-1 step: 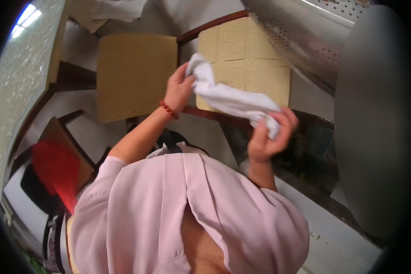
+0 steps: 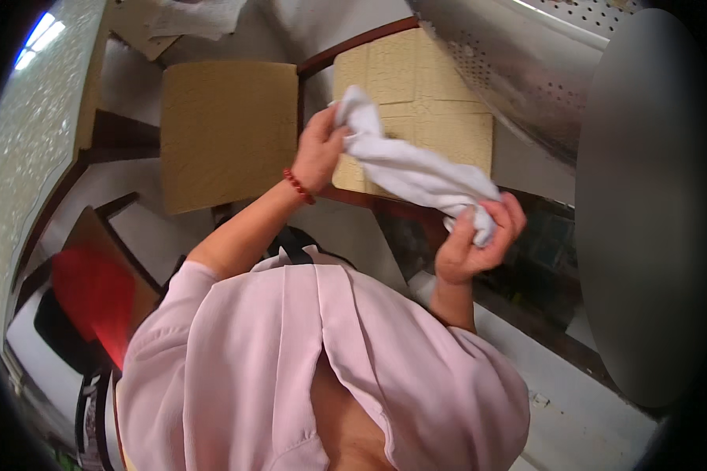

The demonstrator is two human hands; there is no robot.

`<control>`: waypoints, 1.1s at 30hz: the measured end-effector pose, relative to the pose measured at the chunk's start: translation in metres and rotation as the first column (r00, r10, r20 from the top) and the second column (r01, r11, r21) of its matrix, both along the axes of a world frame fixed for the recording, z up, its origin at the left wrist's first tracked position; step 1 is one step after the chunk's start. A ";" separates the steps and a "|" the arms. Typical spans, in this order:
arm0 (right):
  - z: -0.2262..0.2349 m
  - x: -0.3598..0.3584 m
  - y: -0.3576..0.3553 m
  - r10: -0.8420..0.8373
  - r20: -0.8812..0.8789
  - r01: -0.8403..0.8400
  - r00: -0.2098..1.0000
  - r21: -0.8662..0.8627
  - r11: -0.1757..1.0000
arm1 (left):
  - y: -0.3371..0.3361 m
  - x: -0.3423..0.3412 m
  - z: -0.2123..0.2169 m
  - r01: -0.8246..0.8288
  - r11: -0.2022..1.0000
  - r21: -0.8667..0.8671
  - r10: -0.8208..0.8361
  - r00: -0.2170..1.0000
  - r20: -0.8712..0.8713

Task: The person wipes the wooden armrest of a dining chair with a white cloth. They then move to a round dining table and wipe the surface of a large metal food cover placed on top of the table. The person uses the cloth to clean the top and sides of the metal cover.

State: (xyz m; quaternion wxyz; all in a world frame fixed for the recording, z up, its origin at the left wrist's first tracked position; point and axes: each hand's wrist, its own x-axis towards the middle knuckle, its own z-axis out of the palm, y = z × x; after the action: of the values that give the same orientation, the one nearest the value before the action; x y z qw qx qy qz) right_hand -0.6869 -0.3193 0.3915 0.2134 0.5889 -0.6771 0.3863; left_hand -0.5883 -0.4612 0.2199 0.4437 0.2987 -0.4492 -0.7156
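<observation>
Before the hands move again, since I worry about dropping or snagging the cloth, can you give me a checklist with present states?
1. Left hand has one end of the white cloth: ok.
2. Right hand has the other end: ok.
3. Cloth spread out flat: not ok; it is bunched lengthwise between the hands.
4. Red bracelet free of the cloth: ok; it sits on the left wrist.
5. Cloth off the yellow pad behind it: cannot tell; this view does not settle depth.

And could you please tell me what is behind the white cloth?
Behind the cloth is a pale yellow seat, partly visible; the patch that the cloth covers cannot be seen.
</observation>
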 end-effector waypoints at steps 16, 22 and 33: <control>-0.017 -0.068 -0.011 -0.319 0.558 0.142 0.766 0.336 0.931 | 0.050 -0.075 0.010 0.348 0.652 -0.674 -0.149 0.930 0.337; -0.010 -0.043 -0.007 -0.413 0.548 0.215 0.728 0.390 0.895 | 0.063 -0.041 0.008 0.444 0.489 -0.751 -0.234 0.896 0.377; -0.018 -0.013 0.014 -0.452 0.302 0.323 0.839 0.393 0.861 | 0.065 -0.019 0.008 0.506 0.582 -0.637 -0.293 0.861 0.415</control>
State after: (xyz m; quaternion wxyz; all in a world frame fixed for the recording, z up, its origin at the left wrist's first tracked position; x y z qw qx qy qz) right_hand -0.7000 -0.3050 0.3733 0.0507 0.3769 -0.8660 0.3246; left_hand -0.6077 -0.3961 0.2277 0.2860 0.0804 -0.8060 -0.5120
